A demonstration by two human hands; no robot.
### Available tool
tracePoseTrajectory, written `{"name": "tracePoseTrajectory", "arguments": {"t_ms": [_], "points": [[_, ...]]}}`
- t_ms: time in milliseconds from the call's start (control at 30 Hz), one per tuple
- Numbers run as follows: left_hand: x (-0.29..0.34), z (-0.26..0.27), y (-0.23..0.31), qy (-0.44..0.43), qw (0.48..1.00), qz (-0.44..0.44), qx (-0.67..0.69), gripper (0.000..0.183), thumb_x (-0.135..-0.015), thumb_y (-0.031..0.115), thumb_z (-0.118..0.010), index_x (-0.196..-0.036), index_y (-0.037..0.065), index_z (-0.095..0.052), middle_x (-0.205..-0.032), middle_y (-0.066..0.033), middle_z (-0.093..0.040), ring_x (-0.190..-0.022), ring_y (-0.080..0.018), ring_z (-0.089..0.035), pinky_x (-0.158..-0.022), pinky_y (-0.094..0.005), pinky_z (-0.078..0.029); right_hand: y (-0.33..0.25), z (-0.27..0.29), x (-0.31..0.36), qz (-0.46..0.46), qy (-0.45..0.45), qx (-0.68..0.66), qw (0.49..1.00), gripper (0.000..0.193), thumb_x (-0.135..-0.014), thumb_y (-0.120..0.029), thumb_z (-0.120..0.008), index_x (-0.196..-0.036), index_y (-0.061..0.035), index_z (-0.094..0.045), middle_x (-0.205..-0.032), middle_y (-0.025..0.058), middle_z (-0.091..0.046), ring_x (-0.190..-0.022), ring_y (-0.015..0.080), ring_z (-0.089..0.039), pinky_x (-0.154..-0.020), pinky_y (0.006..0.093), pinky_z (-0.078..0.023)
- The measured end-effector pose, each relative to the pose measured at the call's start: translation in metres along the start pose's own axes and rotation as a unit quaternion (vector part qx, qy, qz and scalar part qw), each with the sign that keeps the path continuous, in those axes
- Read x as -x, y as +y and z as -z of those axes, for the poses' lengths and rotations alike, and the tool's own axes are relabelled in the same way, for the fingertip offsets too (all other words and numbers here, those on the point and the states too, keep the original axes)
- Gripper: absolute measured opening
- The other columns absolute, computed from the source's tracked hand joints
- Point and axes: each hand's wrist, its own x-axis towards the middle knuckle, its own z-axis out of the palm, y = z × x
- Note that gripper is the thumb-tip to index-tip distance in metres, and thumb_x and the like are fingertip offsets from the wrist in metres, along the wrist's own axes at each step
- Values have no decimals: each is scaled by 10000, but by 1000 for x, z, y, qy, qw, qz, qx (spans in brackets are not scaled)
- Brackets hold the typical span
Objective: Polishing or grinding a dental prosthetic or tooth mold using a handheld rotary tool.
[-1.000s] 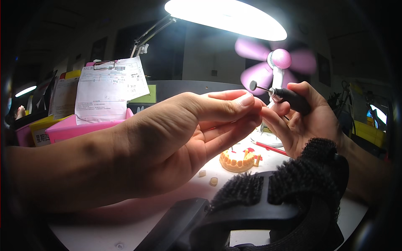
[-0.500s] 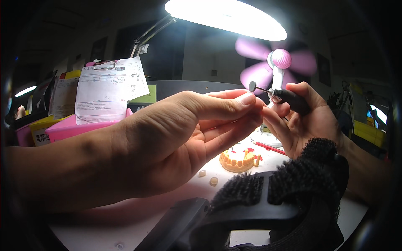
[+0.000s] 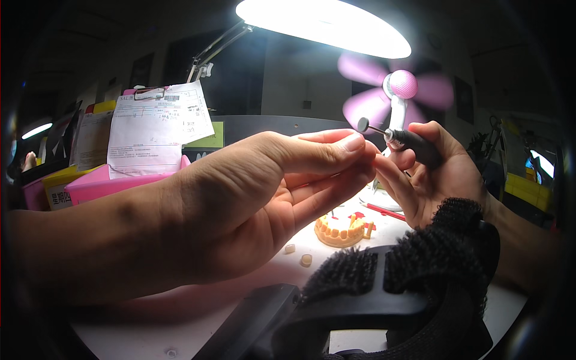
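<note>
There are two pale pieces (image 3: 306,260) (image 3: 290,248), one dental model (image 3: 338,238), one handpiece (image 3: 422,146) and one fan (image 3: 404,84).

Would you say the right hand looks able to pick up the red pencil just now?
Probably not: the right hand is occupied holding the black rotary tool, although the red pencil beyond it has its left end exposed.

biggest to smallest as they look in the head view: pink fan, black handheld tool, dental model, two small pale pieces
1. Pink fan
2. Black handheld tool and dental model: unranked; the right hand covers part of the tool, which seems nearer
3. Two small pale pieces, roughly alike
</note>
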Motion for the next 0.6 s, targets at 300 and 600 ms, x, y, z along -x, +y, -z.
{"name": "tracePoseTrajectory", "arguments": {"t_ms": [300, 600], "points": [[0, 3, -1, -4, 1000, -11, -6, 373, -1013, 163, -683, -1292, -65, -587, -1237, -194, -612, -1166, -197, -676, -1031, -225, -592, 17, -21, 9, 27, 11, 46, 999, 314, -965, -211, -654, -894, 95, -643, -776, 96, -579, -797, 177, -677, -977, 414, -638], [1, 1, -1, 0, 1000, -8, 8, 368, -1013, 160, -683, -1287, -67, -590, -1218, -191, -626, -1152, -196, -686, -1020, -224, -599, 7, -16, 6, 16, 33, 36, 999, 307, -964, -204, -649, -882, 91, -632, -771, 94, -567, -786, 170, -663, -967, 427, -643]]}}
